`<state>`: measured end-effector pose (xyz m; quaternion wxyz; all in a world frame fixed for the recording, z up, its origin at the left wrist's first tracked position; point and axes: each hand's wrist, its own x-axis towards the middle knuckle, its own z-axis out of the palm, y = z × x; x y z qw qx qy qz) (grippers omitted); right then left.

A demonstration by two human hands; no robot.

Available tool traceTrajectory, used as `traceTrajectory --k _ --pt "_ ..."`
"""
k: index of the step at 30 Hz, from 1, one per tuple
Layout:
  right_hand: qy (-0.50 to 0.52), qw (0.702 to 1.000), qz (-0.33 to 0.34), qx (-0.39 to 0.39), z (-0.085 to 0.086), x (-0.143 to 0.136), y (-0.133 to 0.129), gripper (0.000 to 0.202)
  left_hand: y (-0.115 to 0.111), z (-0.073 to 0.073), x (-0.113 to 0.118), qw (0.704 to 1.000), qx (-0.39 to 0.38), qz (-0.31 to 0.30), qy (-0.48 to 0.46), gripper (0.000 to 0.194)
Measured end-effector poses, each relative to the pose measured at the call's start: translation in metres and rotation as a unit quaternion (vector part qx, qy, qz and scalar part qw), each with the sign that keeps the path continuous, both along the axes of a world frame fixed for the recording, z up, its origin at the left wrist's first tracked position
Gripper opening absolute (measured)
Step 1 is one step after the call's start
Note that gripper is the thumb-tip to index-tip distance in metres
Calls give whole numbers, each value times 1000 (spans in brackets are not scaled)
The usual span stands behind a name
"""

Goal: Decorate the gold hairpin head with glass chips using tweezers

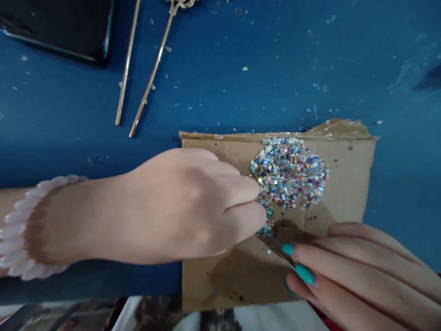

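Observation:
My left hand (193,207), with a pale pink bead bracelet (24,230) at the wrist, is closed over the cardboard sheet (347,184). Its fingertips hold a small ornament with teal stones (268,223), mostly hidden by the fingers. From the lower right, my right hand (358,271), with turquoise nails, pinches a thin metal tool (279,250) whose tip reaches the ornament. A pile of tiny multicoloured, shiny chips (289,172) lies on the cardboard just beyond my left fingertips.
Two gold-coloured sticks (127,64) (151,78) lie on the blue table (275,59), one with an ornate top. A dark, glossy object (65,27) sits at the top left. Small chips are scattered about. Patterned fabric (155,315) shows below the table's edge.

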<state>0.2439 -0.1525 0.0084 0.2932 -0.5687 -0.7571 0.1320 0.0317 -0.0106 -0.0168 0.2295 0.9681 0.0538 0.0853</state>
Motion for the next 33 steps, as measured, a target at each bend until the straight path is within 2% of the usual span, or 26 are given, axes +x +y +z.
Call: traceTrajectory --k 9,16,18,19,20,21,22,23,26,29,31,32,33 --pt "6 1000 -5 -4 1 0 -2 19 1 -1 2 1000 17 1 -4 26" --pt "18 998 -45 -31 3 4 -4 17 0 0 -1 1000 8 -4 8 25" --pt "20 999 -26 -30 4 6 0 16 1 2 -2 1000 11 -8 9 25" --pt "23 999 9 -41 5 6 1 15 1 2 -2 1000 12 -10 13 25" --pt "14 995 86 -49 5 4 2 11 1 2 -2 1000 11 -9 16 25" --pt "10 997 68 -47 6 1 2 12 1 2 -1 1000 9 -9 14 26" --pt "17 999 -32 -35 6 -2 1 21 1 2 -1 1000 7 -7 14 26" --pt "15 996 -86 -36 6 -6 -1 25 1 1 -1 1000 5 -7 13 26" --pt "19 993 -117 -23 5 -12 -5 29 1 -1 0 1000 1 -4 5 27" --pt "15 996 -87 -22 5 -2 -1 25 0 -1 -1 1000 3 -7 6 25" --pt "-2 995 86 -42 4 4 2 10 0 0 0 1000 11 -12 13 24" --pt "2 995 94 -28 4 5 4 10 0 0 0 1000 13 -11 12 24" --pt "-1 998 47 -41 3 4 4 16 0 1 1 1000 11 -9 9 25"
